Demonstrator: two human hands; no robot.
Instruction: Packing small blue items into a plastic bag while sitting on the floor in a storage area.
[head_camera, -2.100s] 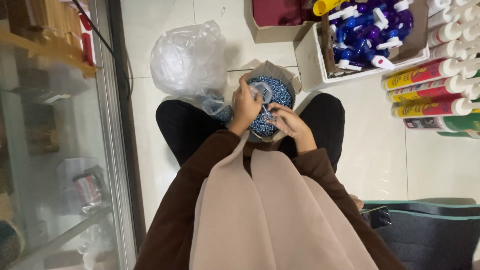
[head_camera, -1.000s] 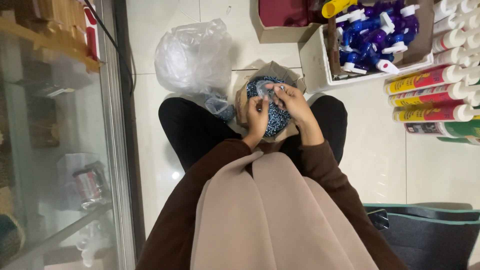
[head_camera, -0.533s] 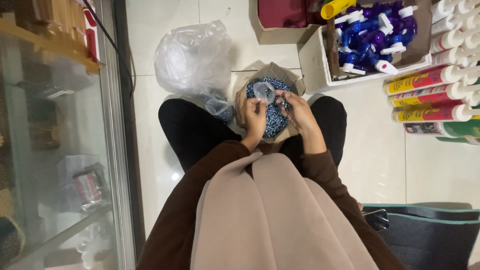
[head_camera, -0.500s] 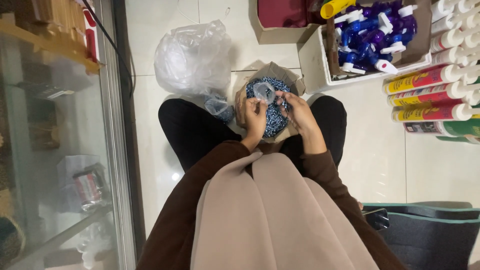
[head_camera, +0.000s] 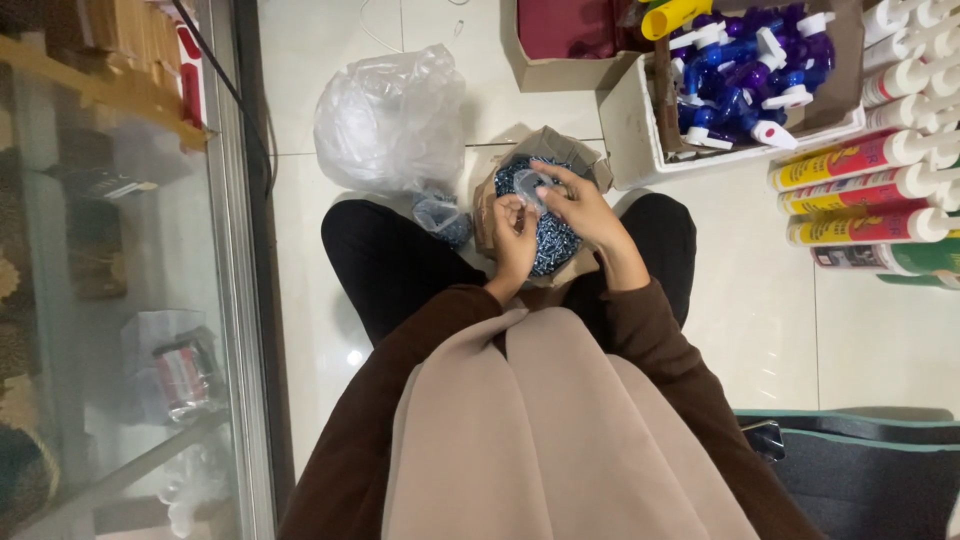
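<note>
An open brown cardboard box (head_camera: 590, 165) full of small blue-grey screws (head_camera: 552, 240) rests between my knees. Both hands hover over it and hold a small clear plastic bag (head_camera: 528, 186) between them. My left hand (head_camera: 516, 238) pinches the bag's lower edge with closed fingers. My right hand (head_camera: 582, 208) grips the bag's top from the right, fingers curled over it. A second small clear bag with screws (head_camera: 442, 216) lies on my left thigh beside the box.
A big crumpled clear plastic bag (head_camera: 390, 118) lies on the tiled floor ahead. A white box of blue spray bottles (head_camera: 738, 80) and a row of sealant tubes (head_camera: 866, 190) stand at the right. A glass display case (head_camera: 110, 270) runs along the left.
My hands have shifted from the box's left side to over its middle, and the small clear bag has come up between them. In the last half second they barely move.
</note>
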